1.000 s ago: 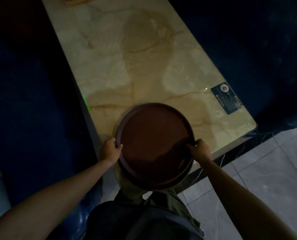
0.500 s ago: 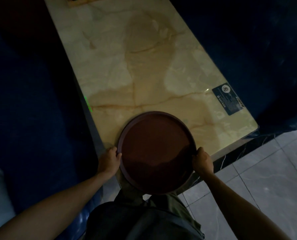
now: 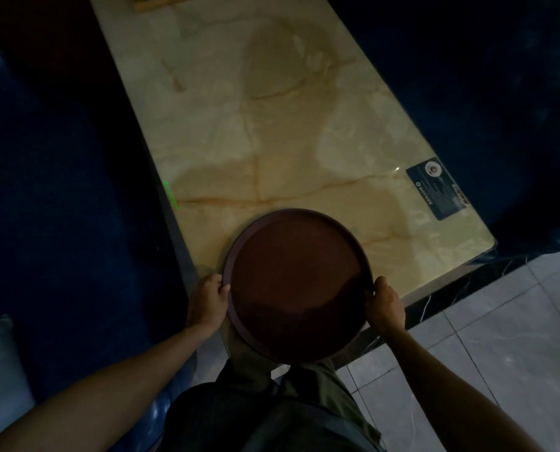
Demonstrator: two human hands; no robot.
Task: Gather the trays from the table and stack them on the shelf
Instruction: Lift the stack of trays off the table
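the round, shallow-rimmed dark brown tray (image 3: 300, 285) sits between the two hands, its far half over the near end of the pale veined marble tabletop (image 3: 272, 125) and its near half hanging past the tabletop's near edge, over the person's lap. being round, the tray has no long axis to line up; what counts is that the hands sit at opposite ends of one diameter, so the load looks evenly shared and neither hand is nearer than the other.

the left hand (image 3: 207, 301) is curled around the tray's left rim, thumb on top and fingers tucked under it. the right hand (image 3: 384, 305) is wrapped around the right rim the same way. both are closed on the tray, not spread.

whether the tray's far half rests on the tabletop or is already held just clear of it cannot be told in this dim light. from here the likely step is to draw the tray toward the body and carry it off, keeping it level.

the shelf is not in view, so which way the tray must go is unknown. no other trays show on the tabletop beyond the tray. a dark blue label card (image 3: 435, 189) lies on the tabletop beyond the tray and to its right. something tan at the tabletop's far end is cut off by the frame edge. either side of the tabletop is too dark to read.
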